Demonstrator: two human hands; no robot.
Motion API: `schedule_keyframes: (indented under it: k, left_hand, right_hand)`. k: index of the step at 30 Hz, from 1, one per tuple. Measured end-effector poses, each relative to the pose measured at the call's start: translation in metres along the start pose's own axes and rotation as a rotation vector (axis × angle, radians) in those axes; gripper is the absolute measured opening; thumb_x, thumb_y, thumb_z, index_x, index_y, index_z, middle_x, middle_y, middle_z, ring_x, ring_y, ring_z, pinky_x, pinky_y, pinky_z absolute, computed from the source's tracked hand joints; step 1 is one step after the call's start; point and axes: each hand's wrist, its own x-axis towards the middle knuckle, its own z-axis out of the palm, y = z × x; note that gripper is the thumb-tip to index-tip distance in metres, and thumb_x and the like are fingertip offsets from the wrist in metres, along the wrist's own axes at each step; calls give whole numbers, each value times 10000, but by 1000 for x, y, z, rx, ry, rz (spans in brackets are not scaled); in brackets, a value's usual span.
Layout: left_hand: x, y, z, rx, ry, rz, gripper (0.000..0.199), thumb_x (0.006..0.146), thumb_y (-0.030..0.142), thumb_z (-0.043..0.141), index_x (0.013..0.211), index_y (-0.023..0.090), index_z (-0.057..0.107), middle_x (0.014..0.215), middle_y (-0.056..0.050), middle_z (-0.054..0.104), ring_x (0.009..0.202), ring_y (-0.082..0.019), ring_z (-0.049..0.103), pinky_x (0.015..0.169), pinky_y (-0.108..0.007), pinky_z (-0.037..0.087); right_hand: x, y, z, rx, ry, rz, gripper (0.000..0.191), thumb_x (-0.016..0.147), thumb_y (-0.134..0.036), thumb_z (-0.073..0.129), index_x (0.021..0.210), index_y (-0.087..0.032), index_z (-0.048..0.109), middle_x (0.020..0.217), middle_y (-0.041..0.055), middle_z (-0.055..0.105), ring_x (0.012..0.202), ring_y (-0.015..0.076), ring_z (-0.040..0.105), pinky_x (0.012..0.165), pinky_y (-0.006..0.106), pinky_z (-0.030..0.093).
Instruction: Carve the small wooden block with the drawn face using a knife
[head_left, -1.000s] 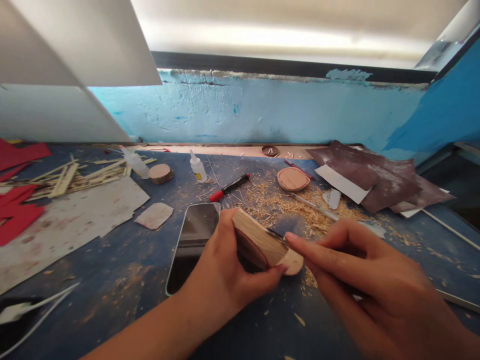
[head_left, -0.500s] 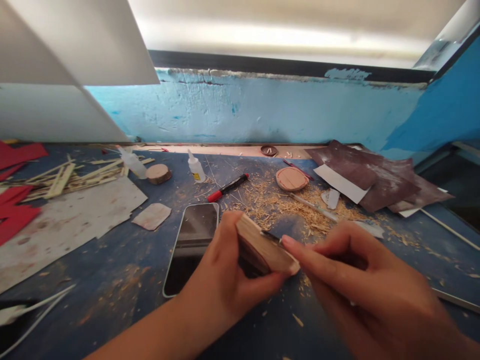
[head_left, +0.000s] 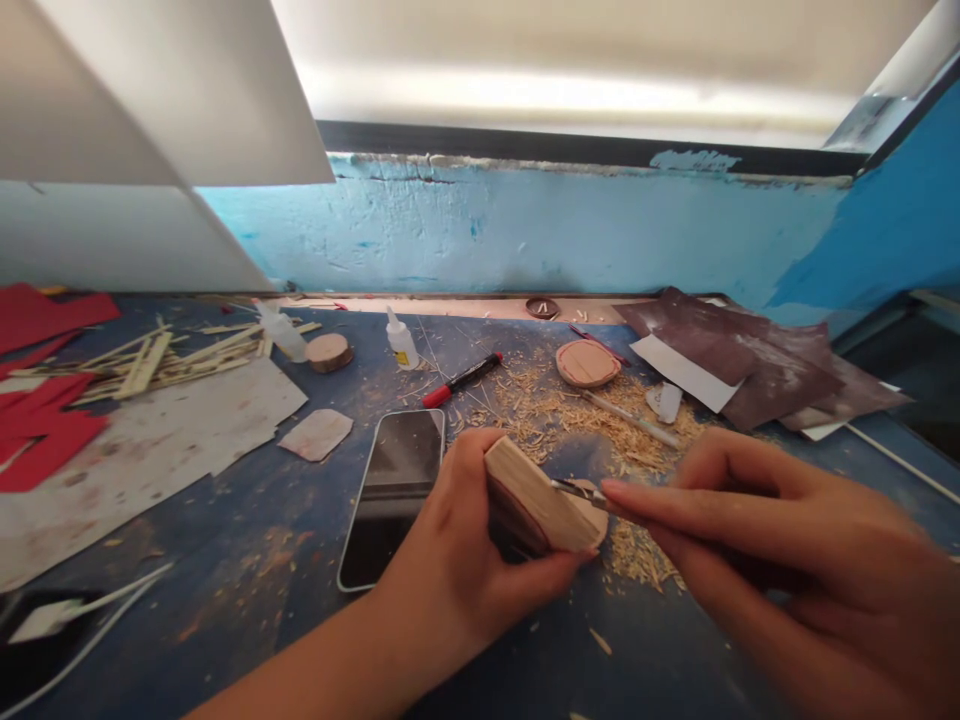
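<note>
My left hand (head_left: 472, 550) is closed around a thick wood slice (head_left: 534, 492), tilted on edge, pale on its cut face with a dark side toward the palm. My right hand (head_left: 780, 540) pinches a slim craft knife (head_left: 589, 491), index finger stretched along it. The knife's tip lies at the slice's upper right edge; most of its handle is hidden by my fingers. Wood shavings (head_left: 637, 560) lie on the table below. A smartphone (head_left: 397, 490) rests flat just left of my left hand.
Behind my hands lie a red-capped marker (head_left: 463, 380), a glue bottle (head_left: 402, 343) and a round wood piece with red marks (head_left: 587, 363). Sandpaper sheets (head_left: 750, 350) pile up at the right. Thin wooden sticks (head_left: 150, 360) and red sheets (head_left: 52, 420) lie at the left.
My right hand and the knife have moved right relative to the wood slice, showing more of its far side. The whole view has shifted slightly.
</note>
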Motion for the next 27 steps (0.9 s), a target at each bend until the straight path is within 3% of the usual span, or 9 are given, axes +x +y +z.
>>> schedule_keyframes:
  k: [7,13,21,27]
  left_hand:
    - [3,0,1,-9,18,9,723,745,464,874,1234,293,370,1011,2,536,786,-172,579,694,-324,517]
    - [2,-3,0,17,4,-8,710,765,447,856,1239,273,357,1045,-17,520,826,-188,594,728,-347,536]
    - [-3,-1,5,-18,40,159,762,762,367,821,1344,299,335,1132,-43,529,956,-230,615,826,-385,564]
    - [-3,0,2,-70,5,-43,859,689,422,894,1330,297,337,1110,-30,581,798,-179,645,698,-336,560]
  right_hand:
    - [0,-4,6,3,21,-28,368,907,-143,610,1190,-273,806,812,12,640,526,48,647,410,98,500]
    - [-5,-12,19,30,49,19,390,924,-106,578,1231,-217,792,867,56,645,606,100,695,505,172,608]
    - [4,-16,27,92,134,8,392,924,-81,596,1242,-203,790,855,41,641,665,89,700,573,153,610]
    - [-2,-9,14,65,98,11,352,931,-135,619,1203,-263,801,843,20,637,583,64,669,442,110,531]
